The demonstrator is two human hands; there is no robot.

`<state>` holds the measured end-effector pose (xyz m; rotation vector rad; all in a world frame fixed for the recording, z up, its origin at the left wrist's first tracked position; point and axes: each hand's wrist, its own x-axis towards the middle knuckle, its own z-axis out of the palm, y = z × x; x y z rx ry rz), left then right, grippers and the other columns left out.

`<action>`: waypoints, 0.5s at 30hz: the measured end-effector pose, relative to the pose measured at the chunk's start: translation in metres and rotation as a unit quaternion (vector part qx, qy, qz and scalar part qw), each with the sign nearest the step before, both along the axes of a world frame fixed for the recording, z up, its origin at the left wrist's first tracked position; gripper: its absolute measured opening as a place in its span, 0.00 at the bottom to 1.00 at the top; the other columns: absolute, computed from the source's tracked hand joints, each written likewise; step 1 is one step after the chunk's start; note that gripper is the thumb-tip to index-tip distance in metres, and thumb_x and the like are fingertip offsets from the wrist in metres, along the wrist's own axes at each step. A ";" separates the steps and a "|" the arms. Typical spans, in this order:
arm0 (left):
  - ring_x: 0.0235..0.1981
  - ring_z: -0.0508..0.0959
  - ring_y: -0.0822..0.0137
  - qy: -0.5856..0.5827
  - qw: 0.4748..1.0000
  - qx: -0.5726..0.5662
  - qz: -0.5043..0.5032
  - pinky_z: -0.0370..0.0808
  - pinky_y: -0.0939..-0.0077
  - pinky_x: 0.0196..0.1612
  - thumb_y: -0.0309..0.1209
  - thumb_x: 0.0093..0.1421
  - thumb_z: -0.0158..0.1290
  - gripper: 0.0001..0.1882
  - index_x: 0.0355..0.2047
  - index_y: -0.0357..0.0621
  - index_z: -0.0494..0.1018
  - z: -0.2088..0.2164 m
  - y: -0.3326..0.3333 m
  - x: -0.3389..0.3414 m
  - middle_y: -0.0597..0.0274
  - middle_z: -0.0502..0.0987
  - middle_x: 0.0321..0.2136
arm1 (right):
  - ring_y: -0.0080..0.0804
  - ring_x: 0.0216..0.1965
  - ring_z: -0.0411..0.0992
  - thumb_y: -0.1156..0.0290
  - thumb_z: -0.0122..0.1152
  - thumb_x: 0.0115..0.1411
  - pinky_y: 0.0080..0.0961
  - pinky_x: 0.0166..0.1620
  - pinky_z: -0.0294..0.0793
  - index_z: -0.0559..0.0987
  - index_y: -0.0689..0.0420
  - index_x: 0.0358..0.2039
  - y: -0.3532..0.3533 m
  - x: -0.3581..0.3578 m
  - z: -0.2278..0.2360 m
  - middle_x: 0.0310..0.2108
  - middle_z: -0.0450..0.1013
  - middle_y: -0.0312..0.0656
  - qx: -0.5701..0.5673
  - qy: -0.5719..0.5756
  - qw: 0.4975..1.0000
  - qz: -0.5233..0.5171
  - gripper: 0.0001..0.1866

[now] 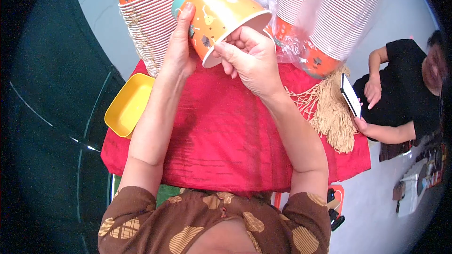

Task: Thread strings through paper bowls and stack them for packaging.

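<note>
Left hand [180, 49]: closed round the wall of an orange paper cup [221, 14], tilted above the red tabletop [226, 131]. Right hand [252, 59]: fingers curled, pinching the rim. Best handled lightly, wall unsquashed. Stacked cups [150, 33] just beyond.

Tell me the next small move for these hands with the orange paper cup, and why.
Probably ease the right hand fingers along the rim of the orange paper cup: the left hand already steadies its side, the cup is tilted with its mouth toward the right hand, and the fingertips sit at the rim.
</note>
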<state>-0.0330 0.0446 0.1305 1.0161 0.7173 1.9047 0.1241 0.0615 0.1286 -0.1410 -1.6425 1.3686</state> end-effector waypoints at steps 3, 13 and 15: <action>0.43 0.78 0.66 0.009 1.000 0.001 0.005 0.77 0.69 0.47 0.58 0.58 0.53 0.35 0.52 0.40 0.68 0.001 0.000 0.000 0.58 0.76 0.43 | 0.12 0.18 0.67 0.75 0.59 0.61 0.09 0.19 0.64 0.76 0.63 0.33 0.001 -0.003 -0.002 0.26 0.76 0.39 0.002 0.010 1.000 -0.009 0.05; 0.45 0.77 0.67 -0.013 1.000 0.008 0.017 0.77 0.69 0.46 0.58 0.59 0.52 0.34 0.53 0.43 0.66 0.001 0.001 0.004 0.60 0.75 0.45 | 0.12 0.19 0.68 0.78 0.60 0.60 0.09 0.21 0.66 0.73 0.61 0.29 0.003 -0.010 -0.013 0.24 0.75 0.38 0.047 0.078 0.995 -0.029 0.04; 0.45 0.77 0.68 -0.006 0.999 0.024 0.023 0.77 0.70 0.47 0.57 0.59 0.52 0.33 0.53 0.43 0.67 0.001 0.002 0.004 0.61 0.75 0.45 | 0.11 0.21 0.68 0.79 0.60 0.60 0.10 0.22 0.67 0.73 0.61 0.29 0.001 -0.010 -0.013 0.23 0.74 0.36 0.104 0.052 0.988 -0.102 0.05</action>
